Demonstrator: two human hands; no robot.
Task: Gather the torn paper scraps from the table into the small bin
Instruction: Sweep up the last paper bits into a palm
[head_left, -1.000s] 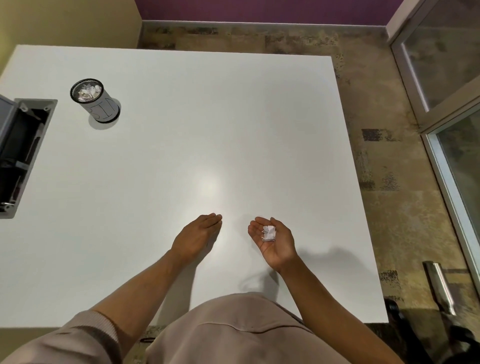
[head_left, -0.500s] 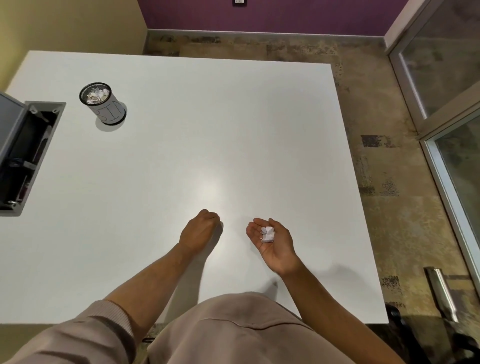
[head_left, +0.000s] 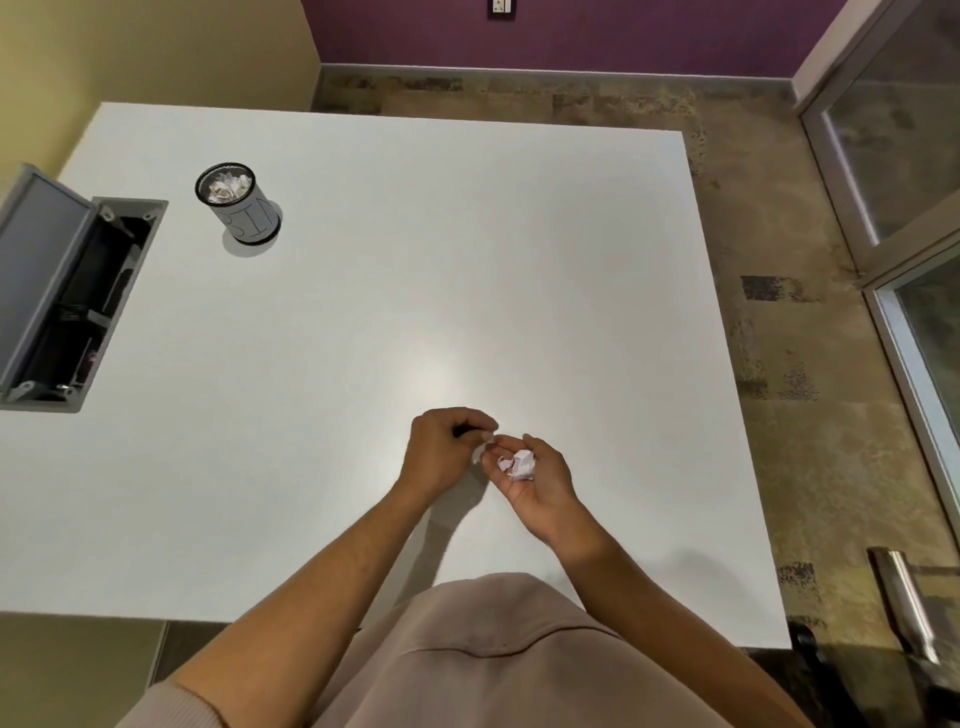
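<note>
scraps: we see crumpled white paper scraps (head_left: 521, 464) lying in the upturned palm of the right hand, over the bench's near half, a bit right of centre
right hand: right hand (head_left: 535, 480) palm up, fingers loosely cupped round the scraps, held above the bench
left hand: left hand (head_left: 445, 451) just beside the right one, fingers curled, thumb and fingertips pinched together at the right hand's fingertips; a small white bit shows at the pinch, we cannot tell for sure if it is a scrap
bin: small bin (head_left: 240, 206) stands upright near the far-left corner of the bench, black rim, pale wall with letters drawn on it, white scraps showing inside; well apart from both hands
bench: white bench (head_left: 363, 291), glare spot near the middle
cable box: grey cable box (head_left: 78, 301) set into the left edge of the bench, lid tilted up, dark inside
person: beige top, sleeves pushed up at the near edge
</note>
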